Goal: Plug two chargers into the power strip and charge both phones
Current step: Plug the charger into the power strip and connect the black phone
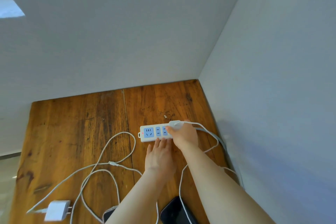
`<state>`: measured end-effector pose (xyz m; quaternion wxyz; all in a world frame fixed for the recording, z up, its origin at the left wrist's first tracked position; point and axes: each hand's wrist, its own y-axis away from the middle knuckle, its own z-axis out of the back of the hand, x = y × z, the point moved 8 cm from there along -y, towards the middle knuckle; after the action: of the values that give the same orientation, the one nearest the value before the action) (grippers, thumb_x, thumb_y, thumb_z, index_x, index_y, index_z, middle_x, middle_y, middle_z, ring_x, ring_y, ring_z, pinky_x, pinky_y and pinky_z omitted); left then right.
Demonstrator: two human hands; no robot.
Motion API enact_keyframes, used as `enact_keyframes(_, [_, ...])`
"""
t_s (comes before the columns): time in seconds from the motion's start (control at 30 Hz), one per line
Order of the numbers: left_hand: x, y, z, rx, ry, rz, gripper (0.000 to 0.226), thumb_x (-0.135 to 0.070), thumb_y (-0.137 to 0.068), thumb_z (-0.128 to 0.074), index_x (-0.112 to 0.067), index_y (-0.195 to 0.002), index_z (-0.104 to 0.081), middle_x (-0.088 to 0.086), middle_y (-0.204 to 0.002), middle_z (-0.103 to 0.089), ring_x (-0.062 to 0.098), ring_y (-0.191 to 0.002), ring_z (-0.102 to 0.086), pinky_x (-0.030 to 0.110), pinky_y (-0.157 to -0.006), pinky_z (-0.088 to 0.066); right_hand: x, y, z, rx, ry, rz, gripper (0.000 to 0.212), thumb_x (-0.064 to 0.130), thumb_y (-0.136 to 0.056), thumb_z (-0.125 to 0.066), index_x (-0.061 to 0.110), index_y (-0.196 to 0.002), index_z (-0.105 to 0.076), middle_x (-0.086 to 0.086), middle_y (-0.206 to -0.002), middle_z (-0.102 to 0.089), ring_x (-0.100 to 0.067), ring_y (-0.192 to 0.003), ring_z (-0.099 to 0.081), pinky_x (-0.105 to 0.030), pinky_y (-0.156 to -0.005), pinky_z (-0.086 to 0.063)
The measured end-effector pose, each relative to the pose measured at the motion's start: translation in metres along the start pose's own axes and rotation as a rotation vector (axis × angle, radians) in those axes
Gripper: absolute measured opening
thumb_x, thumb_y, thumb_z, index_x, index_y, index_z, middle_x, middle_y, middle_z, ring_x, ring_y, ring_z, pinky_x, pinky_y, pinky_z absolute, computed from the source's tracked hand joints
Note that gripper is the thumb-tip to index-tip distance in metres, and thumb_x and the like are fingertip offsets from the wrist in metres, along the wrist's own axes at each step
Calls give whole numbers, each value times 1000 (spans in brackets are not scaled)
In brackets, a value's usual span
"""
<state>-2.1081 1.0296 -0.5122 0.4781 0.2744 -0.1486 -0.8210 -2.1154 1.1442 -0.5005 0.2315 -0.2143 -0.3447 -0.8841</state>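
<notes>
A white power strip (148,134) with blue sockets and a red light lies on the wooden table (76,132). My right hand (185,135) grips a white charger (175,124) at the strip's right end, over its rightmost sockets. My left hand (160,156) lies flat, fingertips touching the strip's near edge. A second white charger (58,210) lies on its side at the near left, prongs pointing right. One dark phone (177,212) lies between my forearms; another phone (109,213) peeks out under my left forearm. White cables (116,164) loop across the table.
Grey walls meet in a corner behind and to the right of the table. The strip's thick grey cord (221,142) runs along the right wall. The table's left edge drops to a pale floor.
</notes>
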Motion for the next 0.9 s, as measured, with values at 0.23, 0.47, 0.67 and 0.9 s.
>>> enact_keyframes(0.23, [-20,70,-59,53,48,-58,66,-30,-97,-42,-25,-153,-8,2,-162,-1,22,-147,4,41,-117,-5,-58,61,16,51,-92,-21,52,46,-84,-62,17,-126,-51,-2,-125,-59,-22,-112,-58,-22,-69,-40])
enact_keyframes(0.47, [-39,134,-118,165,-5,-43,67,-28,-97,-36,-23,-153,0,5,-161,11,25,-147,9,42,-119,-6,-172,121,48,71,34,-98,46,39,-88,-60,14,-126,-52,-5,-123,-60,-23,-111,-58,-30,-86,-48])
enact_keyframes(0.67, [-44,154,-153,157,-121,11,76,-45,-97,-35,-29,-148,19,10,-156,27,31,-143,21,48,-118,-5,-270,152,71,48,126,-185,26,30,-93,-54,14,-114,-56,-3,-100,-64,-20,-90,-64,-30,-76,-55])
enact_keyframes(0.9, [-46,160,-177,50,-147,68,78,-58,-94,-30,-28,-149,16,9,-157,27,32,-143,23,50,-117,-7,-340,165,83,16,147,-254,25,36,-96,-45,15,-105,-55,-5,-108,-64,-22,-93,-63,-35,-81,-54])
